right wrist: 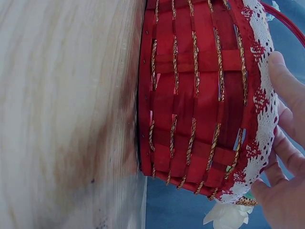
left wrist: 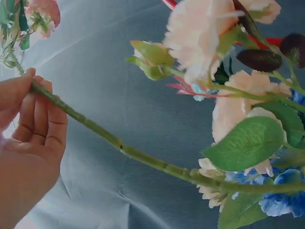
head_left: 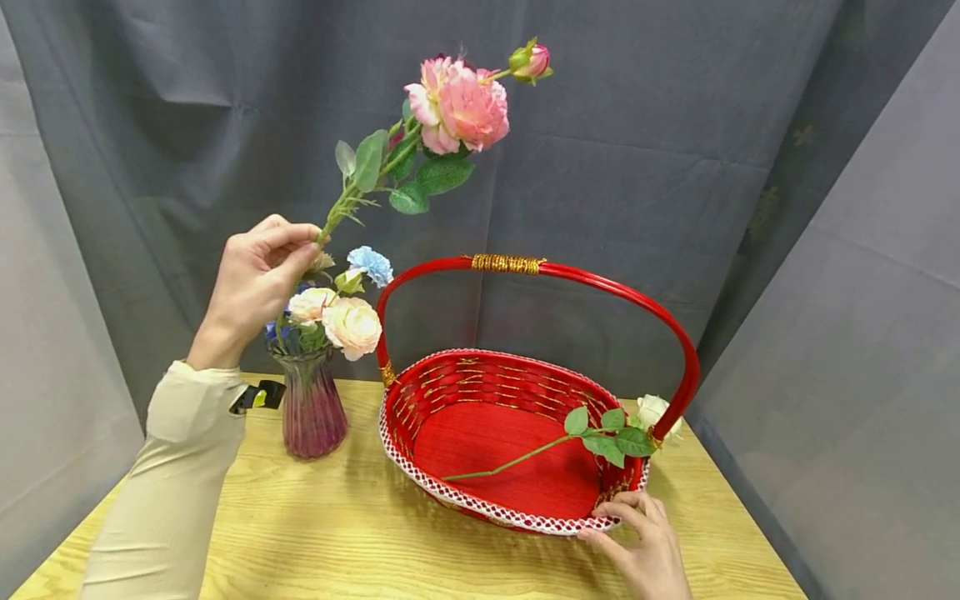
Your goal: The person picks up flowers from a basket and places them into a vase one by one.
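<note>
My left hand [head_left: 258,279] pinches the green stem of a pink artificial peony [head_left: 461,104] between thumb and fingers, above the vase. In the left wrist view the lower stem [left wrist: 121,147] runs down among the other flowers. The glass vase [head_left: 313,408], clear to purple, holds cream roses [head_left: 351,327], a blue carnation-like bloom [head_left: 371,265] and darker blue petals. My right hand [head_left: 645,542] holds the lace-trimmed rim of a red woven basket [head_left: 480,508] at its near right, thumb outside and fingers inside. A white rose [head_left: 651,410] lies across the basket, its head over the right edge.
The basket's tall red handle [head_left: 600,287] arches over it, wrapped with gold cord in the middle. Everything stands on a light wooden table [head_left: 300,533]. A grey cloth backdrop [head_left: 600,167] hangs behind, with pale panels at both sides.
</note>
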The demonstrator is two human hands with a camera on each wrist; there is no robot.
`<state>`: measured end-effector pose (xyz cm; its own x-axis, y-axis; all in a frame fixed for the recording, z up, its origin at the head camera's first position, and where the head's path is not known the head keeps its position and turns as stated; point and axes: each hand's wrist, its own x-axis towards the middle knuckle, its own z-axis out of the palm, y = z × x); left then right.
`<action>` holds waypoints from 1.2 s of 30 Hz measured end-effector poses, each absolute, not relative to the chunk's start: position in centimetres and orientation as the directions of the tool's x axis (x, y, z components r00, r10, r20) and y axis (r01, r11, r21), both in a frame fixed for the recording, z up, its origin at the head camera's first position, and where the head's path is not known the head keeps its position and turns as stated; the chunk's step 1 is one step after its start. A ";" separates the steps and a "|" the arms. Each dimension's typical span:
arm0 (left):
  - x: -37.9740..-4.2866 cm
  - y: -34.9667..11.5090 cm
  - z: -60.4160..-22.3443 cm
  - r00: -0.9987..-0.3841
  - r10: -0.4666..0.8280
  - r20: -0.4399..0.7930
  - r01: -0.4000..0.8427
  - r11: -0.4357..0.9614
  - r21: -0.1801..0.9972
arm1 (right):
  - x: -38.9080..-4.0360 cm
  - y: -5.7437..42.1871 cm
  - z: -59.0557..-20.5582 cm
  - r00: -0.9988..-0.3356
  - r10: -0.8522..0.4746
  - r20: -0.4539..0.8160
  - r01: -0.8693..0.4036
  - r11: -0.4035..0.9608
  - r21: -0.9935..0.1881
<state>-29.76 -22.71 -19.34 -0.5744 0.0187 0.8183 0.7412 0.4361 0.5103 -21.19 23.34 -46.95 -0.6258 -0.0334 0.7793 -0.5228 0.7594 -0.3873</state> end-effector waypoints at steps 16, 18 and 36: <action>-34.0 -26.0 -22.7 -0.620 -0.126 0.775 0.619 0.528 0.581 | -21.3 23.1 -47.0 -0.615 -0.041 0.787 -0.538 0.752 -0.381; -34.3 -26.5 -23.3 -0.634 -0.137 0.761 0.586 0.557 0.589 | -21.3 23.0 -47.0 -0.610 -0.044 0.791 -0.546 0.747 -0.379; -36.9 -28.9 -27.8 -0.757 -0.123 0.642 0.338 0.767 0.545 | -21.1 23.1 -47.1 -0.625 -0.029 0.780 -0.527 0.754 -0.393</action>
<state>-36.94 -28.91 -27.81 -0.7566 -0.1230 0.6422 0.3378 0.7674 0.5449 -21.12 23.08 -47.07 -0.6245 -0.0293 0.7805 -0.5265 0.7538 -0.3931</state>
